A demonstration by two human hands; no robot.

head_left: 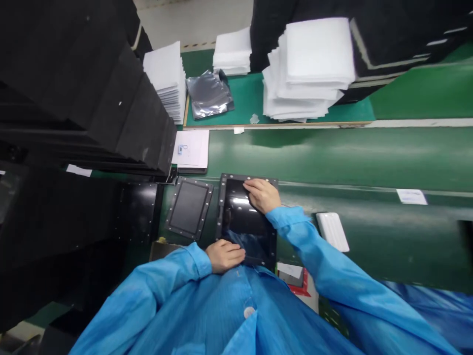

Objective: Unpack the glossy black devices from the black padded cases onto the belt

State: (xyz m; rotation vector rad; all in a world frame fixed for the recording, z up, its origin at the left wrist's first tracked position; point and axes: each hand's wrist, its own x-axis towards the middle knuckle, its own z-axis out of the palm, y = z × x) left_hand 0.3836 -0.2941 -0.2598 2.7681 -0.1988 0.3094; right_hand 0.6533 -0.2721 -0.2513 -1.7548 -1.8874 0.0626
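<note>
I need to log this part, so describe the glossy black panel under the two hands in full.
The glossy black panel is a flat rectangle with a shiny dark screen-like face set in a dull grey frame dotted with small holes along its edge. It looks like glass in metal. It lies face up at the near edge of the green belt, beside a smaller matte panel. The right hand rests flat on its far corner; the left hand touches its near edge. Light and blue sleeves reflect in it.

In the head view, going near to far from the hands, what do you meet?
Left hand → glossy black panel → right hand → green belt → silver bag → white foam stack.
</note>
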